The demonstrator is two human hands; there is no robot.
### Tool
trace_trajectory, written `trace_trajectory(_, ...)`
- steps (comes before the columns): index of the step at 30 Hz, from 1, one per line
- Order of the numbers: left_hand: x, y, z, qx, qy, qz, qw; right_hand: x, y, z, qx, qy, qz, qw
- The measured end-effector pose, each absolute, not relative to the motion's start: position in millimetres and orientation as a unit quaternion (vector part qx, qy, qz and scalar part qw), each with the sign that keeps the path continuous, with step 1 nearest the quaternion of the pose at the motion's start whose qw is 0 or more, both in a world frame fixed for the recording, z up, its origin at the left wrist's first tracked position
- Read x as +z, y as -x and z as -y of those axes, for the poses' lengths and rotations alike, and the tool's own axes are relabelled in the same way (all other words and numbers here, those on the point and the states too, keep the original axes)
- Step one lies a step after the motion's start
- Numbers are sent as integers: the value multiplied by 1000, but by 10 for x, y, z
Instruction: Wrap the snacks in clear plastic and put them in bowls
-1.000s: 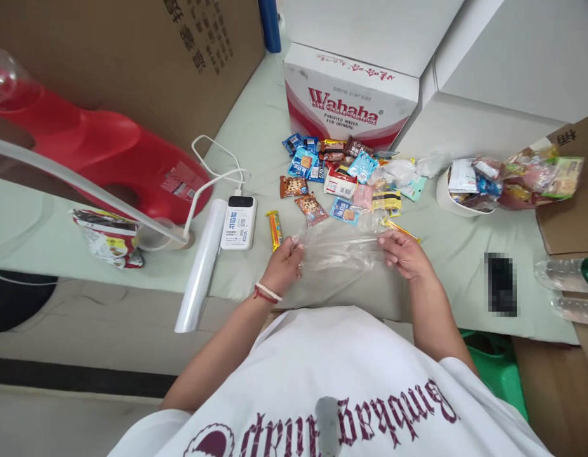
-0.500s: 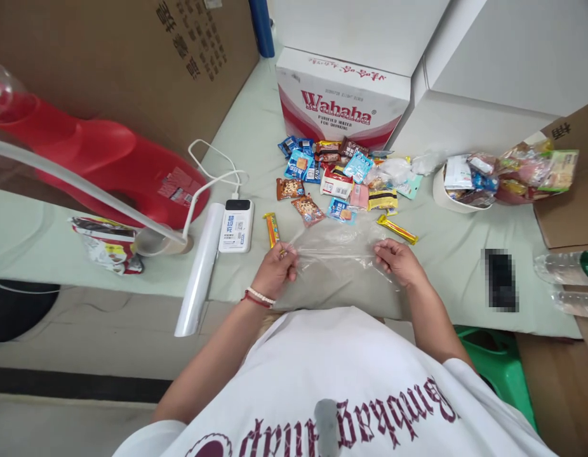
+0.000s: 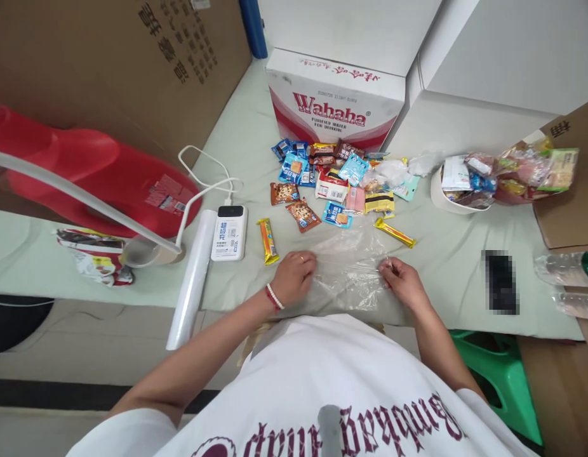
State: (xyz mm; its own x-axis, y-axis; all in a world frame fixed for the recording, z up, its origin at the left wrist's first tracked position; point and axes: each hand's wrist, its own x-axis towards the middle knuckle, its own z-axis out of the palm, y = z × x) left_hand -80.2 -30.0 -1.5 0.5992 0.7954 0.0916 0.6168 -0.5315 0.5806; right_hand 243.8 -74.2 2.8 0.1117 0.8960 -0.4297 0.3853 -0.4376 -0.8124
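A clear plastic bag (image 3: 351,276) lies spread over the cloth in front of me, wrinkled and see-through. At its left edge my left hand (image 3: 295,277) is closed, back up, with its fingertips curled onto the film. My right hand (image 3: 401,281) pinches the bag's right edge between thumb and fingers. A yellow wrapped snack bar (image 3: 268,242) lies just beyond my left hand, and a second yellow bar (image 3: 395,233) is beyond my right. Behind the bag sits a pile of small snack packets, among them a brown cookie packet (image 3: 303,214) and a blue one (image 3: 337,215).
A Wahaba-style white and red carton reading Wahaha (image 3: 336,105) stands behind the packets. To the left are a power bank (image 3: 229,233), a plastic roll (image 3: 193,279) and a red container (image 3: 94,174). A white snack-filled basket (image 3: 458,202) and a blurred dark object (image 3: 501,282) are rightward.
My left hand has turned back-up and come inward and lower along the bag. My right hand has dropped slightly toward me. The bag's stretched edge has slackened and the film spreads nearer to me.
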Motion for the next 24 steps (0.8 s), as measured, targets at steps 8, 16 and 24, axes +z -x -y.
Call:
trace_trajectory(8,-104,500,196,147,-811,-552,126,-11,-2460,922,474,710,452,260)
trace_trajectory(16,-197,725,498,99,-790,-595,113,397,-2746,922,444,643,621,62)
trace_trajectory(24,-234,740,647,104,-791,-597,86,654,-1951,-895,130,724,674,-72)
